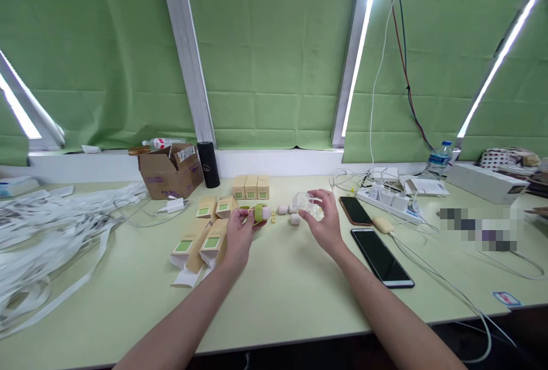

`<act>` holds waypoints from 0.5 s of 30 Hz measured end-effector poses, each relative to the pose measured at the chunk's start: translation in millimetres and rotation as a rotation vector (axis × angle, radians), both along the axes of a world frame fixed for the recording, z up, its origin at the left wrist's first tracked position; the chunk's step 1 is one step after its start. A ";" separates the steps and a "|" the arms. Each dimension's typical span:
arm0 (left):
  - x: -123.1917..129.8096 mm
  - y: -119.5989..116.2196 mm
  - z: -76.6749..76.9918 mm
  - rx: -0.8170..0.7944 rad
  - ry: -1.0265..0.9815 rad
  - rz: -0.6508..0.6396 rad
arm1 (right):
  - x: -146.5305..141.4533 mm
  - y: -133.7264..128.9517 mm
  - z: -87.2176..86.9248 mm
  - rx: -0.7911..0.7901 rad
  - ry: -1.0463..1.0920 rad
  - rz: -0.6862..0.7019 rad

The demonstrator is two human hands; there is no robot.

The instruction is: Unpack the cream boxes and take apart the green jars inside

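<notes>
My left hand is closed around a small green piece with a pale rounded cylinder at its right end. The fingers of my right hand curve round a clear, dome-like plastic piece. Between my hands, several small whitish cylinders lie on the table, beside tiny yellow pieces. Just left of my left hand are several kraft boxes with green labels, some with their flaps open. Three closed small boxes stand in a row behind.
A cardboard carton and black cylinder stand at the back left. White strips cover the far left. On the right lie a phone, a larger tablet-like device, a power strip with cables and a water bottle.
</notes>
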State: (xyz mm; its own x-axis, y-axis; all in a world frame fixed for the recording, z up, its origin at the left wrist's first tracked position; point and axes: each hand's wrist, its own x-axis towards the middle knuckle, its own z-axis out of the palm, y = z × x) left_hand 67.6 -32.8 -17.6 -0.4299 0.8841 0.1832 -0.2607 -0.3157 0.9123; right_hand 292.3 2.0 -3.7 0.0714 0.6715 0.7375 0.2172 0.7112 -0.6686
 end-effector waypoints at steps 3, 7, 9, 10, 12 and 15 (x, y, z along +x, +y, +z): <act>0.3 -0.8 0.2 -0.010 0.012 -0.005 | 22.7 10.4 11.0 -0.042 -0.065 -0.194; 0.6 -1.6 0.8 -0.018 0.021 -0.001 | 45.6 22.0 16.8 -0.148 -0.222 -0.244; 0.7 -1.9 1.1 -0.019 0.030 -0.006 | 48.7 24.2 15.9 -0.209 -0.348 -0.263; 0.8 -2.0 1.3 -0.017 0.033 -0.006 | 48.1 24.5 14.8 -0.230 -0.428 -0.277; 1.3 -2.1 1.7 -0.015 0.036 -0.003 | 44.3 24.4 11.0 -0.251 -0.605 -0.317; 2.5 -2.1 3.0 -0.014 0.039 0.010 | 37.4 25.4 2.2 -0.257 -0.818 -0.360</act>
